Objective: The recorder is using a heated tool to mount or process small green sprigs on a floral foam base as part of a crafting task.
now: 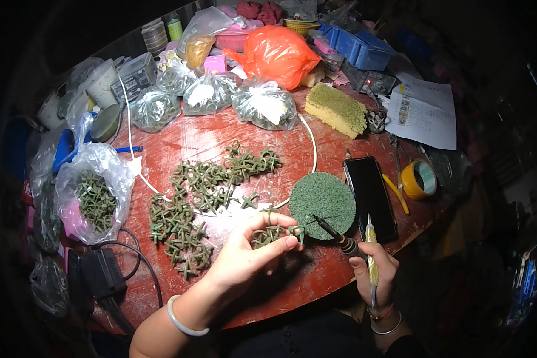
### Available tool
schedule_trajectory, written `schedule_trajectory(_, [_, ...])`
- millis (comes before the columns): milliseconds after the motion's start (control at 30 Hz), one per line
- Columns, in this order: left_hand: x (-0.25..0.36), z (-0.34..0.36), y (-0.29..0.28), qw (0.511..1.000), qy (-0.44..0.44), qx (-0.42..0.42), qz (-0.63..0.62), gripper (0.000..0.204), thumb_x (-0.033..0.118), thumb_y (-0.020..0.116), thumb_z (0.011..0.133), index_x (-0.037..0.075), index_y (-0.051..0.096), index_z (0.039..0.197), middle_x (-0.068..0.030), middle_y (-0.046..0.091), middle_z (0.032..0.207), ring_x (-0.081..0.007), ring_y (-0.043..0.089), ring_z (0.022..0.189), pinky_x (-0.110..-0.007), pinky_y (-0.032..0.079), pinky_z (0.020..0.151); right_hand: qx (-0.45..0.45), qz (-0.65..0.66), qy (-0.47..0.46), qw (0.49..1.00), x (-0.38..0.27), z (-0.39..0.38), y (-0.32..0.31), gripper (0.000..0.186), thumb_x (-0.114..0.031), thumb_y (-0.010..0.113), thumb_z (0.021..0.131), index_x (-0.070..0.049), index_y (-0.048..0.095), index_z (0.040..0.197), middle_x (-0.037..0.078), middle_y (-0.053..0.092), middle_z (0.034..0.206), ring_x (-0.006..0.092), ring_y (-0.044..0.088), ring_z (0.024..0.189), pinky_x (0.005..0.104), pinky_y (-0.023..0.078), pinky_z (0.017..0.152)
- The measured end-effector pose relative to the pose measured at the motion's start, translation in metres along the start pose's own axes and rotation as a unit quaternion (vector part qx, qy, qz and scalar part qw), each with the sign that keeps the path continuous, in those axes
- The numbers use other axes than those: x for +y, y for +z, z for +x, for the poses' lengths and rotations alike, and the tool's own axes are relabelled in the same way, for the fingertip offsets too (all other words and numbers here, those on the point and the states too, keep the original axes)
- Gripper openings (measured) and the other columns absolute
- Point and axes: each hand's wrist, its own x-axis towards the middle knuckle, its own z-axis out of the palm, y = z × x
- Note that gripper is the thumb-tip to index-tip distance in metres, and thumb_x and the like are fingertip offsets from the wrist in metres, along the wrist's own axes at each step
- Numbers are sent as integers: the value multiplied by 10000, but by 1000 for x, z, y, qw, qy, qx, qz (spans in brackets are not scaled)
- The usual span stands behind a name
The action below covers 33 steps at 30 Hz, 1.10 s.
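My left hand (259,247) pinches a small green ring-shaped piece (297,232) between thumb and fingertips. More dull green ring pieces (267,236) show by its curled fingers; I cannot tell whether they lie in the palm or on the table. My right hand (376,271) grips a black soldering-iron-like pen (342,240), its thin tip pointing up and left over a round green textured disc (325,197). A second slim tool with a yellow wrapped handle (372,262) stands upright in the same hand. Loose ring pieces (188,215) lie heaped left of the disc.
A black phone (371,194), a yellow tape roll (419,179) and a paper sheet (423,113) lie right. Left is an open plastic bag (122,170) of ring pieces. Tied bags (209,95), a sponge block (337,110) and an orange bag (280,56) line the back. A white cable (312,137) crosses the table.
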Motion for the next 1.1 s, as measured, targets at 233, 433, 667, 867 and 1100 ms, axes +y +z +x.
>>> schedule_trajectory(233, [1,-2,0,1000,-4,16,13,287,92,695,873,50,581,1133,-11,625,860,-31,532,594,-169,385,493,-4,1,3,1000,-2,0,0,229,-144,726,844,15,613,964,136,665,808,269,667,709,322,513,646])
schedule_trajectory(433, [3,-2,0,1000,-14,23,8,281,82,714,852,50,594,1105,8,607,870,-18,521,603,-167,389,508,-11,-3,-7,1000,0,0,-1,237,-146,729,841,15,612,969,138,665,813,277,669,715,325,514,649])
schedule_trajectory(667, [-13,5,-3,939,209,48,268,279,-3,722,803,24,586,1046,-14,618,950,-49,586,762,-197,491,642,0,2,5,1000,3,-3,1,232,-145,725,847,11,607,972,141,665,820,279,670,724,326,515,654])
schedule_trajectory(867, [-6,-2,5,930,126,76,337,238,-3,725,751,7,563,925,-61,603,820,-126,605,700,-274,496,649,0,1,2,1000,3,-3,1,236,-144,724,847,12,603,975,142,665,822,279,670,725,325,514,653])
schedule_trajectory(1100, [-9,-1,3,870,227,63,433,242,-9,697,705,18,527,876,-140,567,817,-328,588,790,-370,482,713,1,0,7,1000,4,-3,1,240,-152,726,847,11,605,975,141,665,823,279,670,725,324,513,652])
